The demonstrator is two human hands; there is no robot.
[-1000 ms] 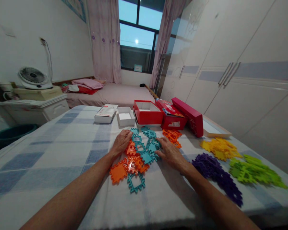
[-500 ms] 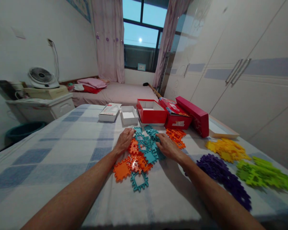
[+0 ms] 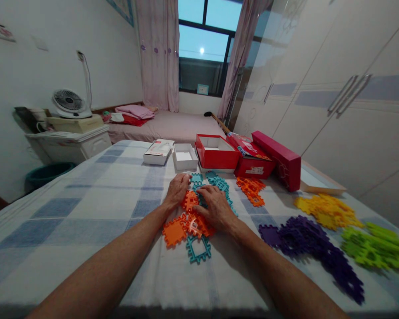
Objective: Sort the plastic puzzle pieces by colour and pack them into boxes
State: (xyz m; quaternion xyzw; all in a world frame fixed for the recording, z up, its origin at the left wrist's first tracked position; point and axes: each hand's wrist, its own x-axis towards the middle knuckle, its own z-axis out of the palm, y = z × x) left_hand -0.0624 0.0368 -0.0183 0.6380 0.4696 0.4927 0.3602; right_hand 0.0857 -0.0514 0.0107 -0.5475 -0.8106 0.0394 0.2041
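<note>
A heap of teal and orange interlocking plastic tiles (image 3: 192, 221) lies in the middle of the checked tablecloth (image 3: 86, 208). My left hand (image 3: 177, 190) rests flat on the heap's left side, fingers stretched forward. My right hand (image 3: 214, 206) lies palm down on top of the heap, fingers spread over teal and orange pieces. Neither hand lifts a tile. One teal frame tile (image 3: 198, 248) and one orange tile (image 3: 174, 232) lie at the near edge of the heap.
Separate piles lie to the right: orange (image 3: 252, 189), yellow (image 3: 324, 209), purple (image 3: 306, 241), green (image 3: 375, 247). Red boxes (image 3: 216, 155) and white boxes (image 3: 185, 158) stand at the table's far side. A wardrobe is on the right; a bed and a fan are behind.
My right hand has slid left from the heap's right edge onto its top. My left hand stays on the left side. The camera has shifted, so the scene sits further right.
</note>
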